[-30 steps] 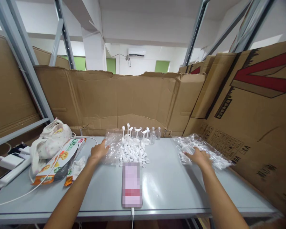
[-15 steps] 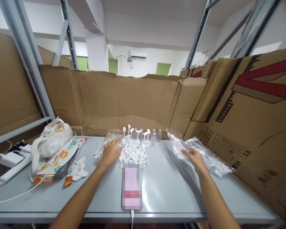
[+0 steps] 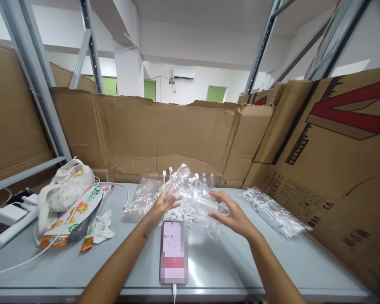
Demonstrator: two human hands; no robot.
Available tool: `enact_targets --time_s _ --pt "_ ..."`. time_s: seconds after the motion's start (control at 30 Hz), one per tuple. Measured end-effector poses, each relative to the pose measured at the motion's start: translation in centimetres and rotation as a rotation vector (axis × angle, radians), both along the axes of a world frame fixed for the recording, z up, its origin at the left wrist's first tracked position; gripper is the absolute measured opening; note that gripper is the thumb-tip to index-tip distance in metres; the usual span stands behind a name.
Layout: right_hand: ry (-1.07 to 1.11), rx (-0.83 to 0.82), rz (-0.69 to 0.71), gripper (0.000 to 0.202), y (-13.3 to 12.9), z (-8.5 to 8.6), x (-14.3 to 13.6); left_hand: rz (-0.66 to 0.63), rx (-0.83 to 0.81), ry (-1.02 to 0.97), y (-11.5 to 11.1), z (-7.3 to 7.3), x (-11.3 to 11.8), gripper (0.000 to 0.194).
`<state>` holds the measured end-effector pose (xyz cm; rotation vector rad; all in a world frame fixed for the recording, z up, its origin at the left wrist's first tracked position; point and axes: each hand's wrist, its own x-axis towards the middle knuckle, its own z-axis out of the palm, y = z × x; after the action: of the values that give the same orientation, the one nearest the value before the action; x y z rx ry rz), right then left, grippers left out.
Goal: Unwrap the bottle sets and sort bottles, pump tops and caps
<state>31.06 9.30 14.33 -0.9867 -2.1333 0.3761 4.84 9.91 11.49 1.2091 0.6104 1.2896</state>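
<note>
A clear plastic bag (image 3: 184, 175) is between my hands above the middle of the table, with a ridged clear bottle and white parts inside. My right hand (image 3: 236, 214) grips its right side, thumb and fingers around the bottle (image 3: 205, 204). At the bag's left side, my left hand (image 3: 162, 207) has its slightly blurred fingers bent against the plastic. Beneath and behind the bag lie many small white caps (image 3: 190, 218), partly covered by it. White pump heads (image 3: 164, 173) and small clear bottles (image 3: 211, 179) stand at the back.
A phone (image 3: 174, 270) with a cable lies in front of the caps. An empty-looking clear bag (image 3: 144, 196) is to the left, and a filled one (image 3: 277, 213) on the right. Snack packaging (image 3: 79, 209), tissue (image 3: 103, 226) and a white cloth bag (image 3: 66, 181) lie left. Cardboard (image 3: 177, 131) encloses the table.
My right hand has brought one clear bag from the right to the middle, over the caps. My left hand has come off the caps' left edge to meet the bag.
</note>
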Motion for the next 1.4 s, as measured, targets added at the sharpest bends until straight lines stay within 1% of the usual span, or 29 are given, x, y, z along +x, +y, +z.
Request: enact_targets --time_s 0.1,0.23,0.33,0.4,0.43,0.5,0.57,0.6,0.63,0.7,0.73,0.8,0.87,0.9,0.93,1.03,1.07,1.1,1.17,1.27,1.33,1.4 --pt "-0.061 0.019 0.079 0.050 -0.1 -0.1 -1.7 0.036 -0.132 -0.121 -0.2 0.0 0.2 0.059" --pt "-0.101 0.108 0.082 0.049 0.5 -0.1 -3.5 -0.029 -0.305 -0.205 -0.2 -0.1 -0.5 0.050" --pt "-0.074 0.153 0.037 0.049 1.5 -0.2 -4.4 -0.094 -0.322 -0.264 -0.4 0.3 -1.1 0.048" --pt "0.005 0.156 -0.023 0.055 2.4 -0.5 -4.8 -0.105 -0.282 -0.274 -0.7 0.7 -1.4 0.047" --pt "0.073 0.138 -0.054 0.061 2.9 -0.7 -5.1 -0.095 -0.257 -0.268 -0.8 0.9 -1.4 0.046" --pt "0.266 0.026 -0.091 0.079 3.8 -1.2 -5.5 -0.059 -0.214 -0.259 -1.0 1.2 -1.4 0.046" --pt "0.485 -0.200 -0.056 0.093 4.4 -1.6 -6.0 -0.030 -0.186 -0.286 -1.1 1.3 -1.4 0.046" --pt "0.580 -0.343 -0.009 0.094 4.7 -1.8 -6.2 -0.016 -0.175 -0.308 -1.1 1.4 -1.4 0.047" --pt "0.658 -0.488 0.049 0.091 4.8 -1.8 -6.4 0.000 -0.166 -0.321 -1.1 1.4 -1.4 0.047" --pt "0.777 -0.731 0.169 0.074 5.0 -1.9 -6.8 0.045 -0.159 -0.312 -1.2 1.3 -1.4 0.046" --pt "0.820 -0.813 0.216 0.066 5.1 -1.8 -6.9 0.068 -0.161 -0.293 -1.2 1.3 -1.4 0.046" --pt "0.879 -0.876 0.272 0.054 5.2 -1.8 -6.9 0.086 -0.162 -0.247 -1.2 1.0 -1.4 0.045" --pt "0.903 -0.861 0.292 0.047 5.3 -2.0 -6.8 0.122 -0.122 -0.182 -1.1 0.7 -1.4 0.046" --pt "0.909 -0.849 0.295 0.045 5.4 -2.2 -6.7 0.188 -0.078 -0.130 -1.1 0.4 -1.4 0.048" --pt "0.921 -0.837 0.290 0.044 5.5 -2.5 -6.5 0.291 -0.022 -0.065 -1.0 0.2 -1.4 0.052" --pt "0.985 -0.838 0.241 0.042 5.7 -3.5 -5.8 0.655 0.151 0.199 -0.7 -0.4 -1.6 0.067" --pt "1.007 -0.844 0.217 0.042 5.8 -3.8 -5.5 0.737 0.202 0.304 -0.6 -0.5 -1.7 0.067" --pt "1.024 -0.851 0.190 0.042 5.8 -4.0 -5.3 0.792 0.256 0.415 -0.6 -0.6 -1.9 0.063" --pt "1.039 -0.860 0.137 0.042 6.0 -4.5 -4.8 0.846 0.394 0.649 -0.5 -0.8 -2.2 0.050" --pt "1.027 -0.849 0.102 0.042 6.4 -4.9 -4.2 0.840 0.620 0.946 -0.5 -1.2 -2.5 0.036" --pt "1.011 -0.845 0.113 0.041 6.7 -5.1 -3.8 0.825 0.725 1.060 -0.5 -1.4 -2.5 0.035" --pt "0.990 -0.860 0.126 0.039 7.0 -5.3 -3.3 0.797 0.802 1.120 -0.6 -1.6 -2.6 0.038"
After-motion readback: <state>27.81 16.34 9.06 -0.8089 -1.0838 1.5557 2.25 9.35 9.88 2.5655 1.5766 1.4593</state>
